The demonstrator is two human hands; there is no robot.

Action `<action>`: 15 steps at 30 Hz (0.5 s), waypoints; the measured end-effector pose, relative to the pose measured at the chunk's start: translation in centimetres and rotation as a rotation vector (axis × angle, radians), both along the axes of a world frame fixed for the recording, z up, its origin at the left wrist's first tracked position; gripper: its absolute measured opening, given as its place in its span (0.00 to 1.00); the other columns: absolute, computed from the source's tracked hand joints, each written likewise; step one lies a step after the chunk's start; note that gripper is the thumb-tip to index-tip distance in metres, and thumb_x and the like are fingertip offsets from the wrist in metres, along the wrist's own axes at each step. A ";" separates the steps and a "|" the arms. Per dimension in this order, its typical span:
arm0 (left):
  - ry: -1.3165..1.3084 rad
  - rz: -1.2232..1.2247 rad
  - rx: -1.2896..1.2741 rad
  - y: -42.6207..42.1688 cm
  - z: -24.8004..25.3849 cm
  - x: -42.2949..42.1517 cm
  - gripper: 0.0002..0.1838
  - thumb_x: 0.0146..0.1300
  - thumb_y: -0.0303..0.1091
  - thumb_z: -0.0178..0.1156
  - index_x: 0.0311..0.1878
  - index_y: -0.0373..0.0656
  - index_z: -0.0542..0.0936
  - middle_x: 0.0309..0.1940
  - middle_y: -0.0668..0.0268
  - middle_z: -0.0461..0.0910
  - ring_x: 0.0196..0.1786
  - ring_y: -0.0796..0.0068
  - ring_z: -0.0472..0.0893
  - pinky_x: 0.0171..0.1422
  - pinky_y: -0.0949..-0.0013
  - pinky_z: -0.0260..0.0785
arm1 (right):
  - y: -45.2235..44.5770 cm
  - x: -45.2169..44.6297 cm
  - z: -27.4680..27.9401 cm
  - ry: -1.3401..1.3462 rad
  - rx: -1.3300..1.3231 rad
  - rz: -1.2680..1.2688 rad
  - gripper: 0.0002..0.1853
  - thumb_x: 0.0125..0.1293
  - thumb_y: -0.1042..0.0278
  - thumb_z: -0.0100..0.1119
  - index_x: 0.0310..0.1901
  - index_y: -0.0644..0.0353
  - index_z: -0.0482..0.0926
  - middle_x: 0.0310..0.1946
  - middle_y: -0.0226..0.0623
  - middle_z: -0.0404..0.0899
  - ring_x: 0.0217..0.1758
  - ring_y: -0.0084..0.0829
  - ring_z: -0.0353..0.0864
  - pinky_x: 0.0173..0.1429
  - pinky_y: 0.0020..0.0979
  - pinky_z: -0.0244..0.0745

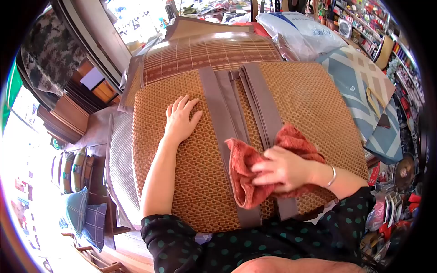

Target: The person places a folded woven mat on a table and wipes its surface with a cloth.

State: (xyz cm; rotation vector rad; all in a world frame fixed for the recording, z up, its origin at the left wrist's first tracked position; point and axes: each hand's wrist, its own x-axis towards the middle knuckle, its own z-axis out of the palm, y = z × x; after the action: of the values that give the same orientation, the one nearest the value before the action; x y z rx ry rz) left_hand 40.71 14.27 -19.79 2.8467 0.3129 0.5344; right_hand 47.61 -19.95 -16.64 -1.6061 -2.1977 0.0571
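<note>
A folded woven mat [195, 173] in golden brown lies in front of me, edged with grey-brown fabric bands [218, 102] that run down its middle. My left hand [180, 119] rests flat on the mat's left half, fingers spread, just left of a band. In my right hand [283, 169] is a crumpled red cloth [243, 179], held over the bands near the mat's front. The fingers of that hand are slightly blurred and curl into the cloth. Part of the bands is hidden beneath it.
Behind the mat lies a brown slatted mat [205, 57]. A white plastic package [302, 34] sits at the back right, beside blue-grey patterned fabric [353, 91]. Cushions [75, 211] stand at lower left. Crowded shelves [364, 27] line the right side.
</note>
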 end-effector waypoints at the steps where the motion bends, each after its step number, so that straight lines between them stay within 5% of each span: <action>1: -0.002 -0.003 -0.003 0.0 -0.1 -0.1 0.26 0.69 0.49 0.56 0.67 0.50 0.73 0.72 0.52 0.64 0.76 0.53 0.59 0.79 0.49 0.44 | 0.5 0.7 0.1 0.003 -0.003 -0.007 0.21 0.48 0.58 0.72 0.47 0.47 0.84 0.53 0.30 0.75 0.47 0.38 0.70 0.52 0.41 0.69; 6: 0.011 0.005 -0.022 0.3 -0.2 0.1 0.26 0.69 0.50 0.56 0.67 0.52 0.73 0.71 0.54 0.65 0.77 0.56 0.57 0.80 0.50 0.43 | 6.2 8.6 -0.8 -0.118 0.251 -0.318 0.13 0.56 0.56 0.67 0.39 0.54 0.85 0.50 0.32 0.80 0.47 0.40 0.73 0.54 0.39 0.72; 9: -0.006 -0.004 -0.035 0.5 -0.2 0.0 0.26 0.68 0.50 0.57 0.66 0.52 0.74 0.71 0.55 0.66 0.76 0.56 0.58 0.80 0.51 0.44 | 8.6 13.1 -1.9 -0.092 0.263 -0.571 0.18 0.61 0.52 0.64 0.42 0.59 0.86 0.51 0.33 0.80 0.50 0.42 0.73 0.59 0.41 0.70; 15: -0.001 0.016 -0.039 0.7 -0.2 0.1 0.26 0.68 0.52 0.56 0.66 0.53 0.75 0.71 0.56 0.66 0.77 0.57 0.58 0.80 0.50 0.42 | 5.7 9.1 -0.9 -0.136 0.218 -0.468 0.17 0.58 0.54 0.65 0.39 0.59 0.85 0.51 0.35 0.80 0.50 0.42 0.73 0.57 0.40 0.71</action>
State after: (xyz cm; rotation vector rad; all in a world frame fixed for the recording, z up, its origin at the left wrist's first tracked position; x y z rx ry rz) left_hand 40.81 15.02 -20.02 2.8085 0.3417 0.5275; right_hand 56.68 -14.26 -17.58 -1.9917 -1.7876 -0.4223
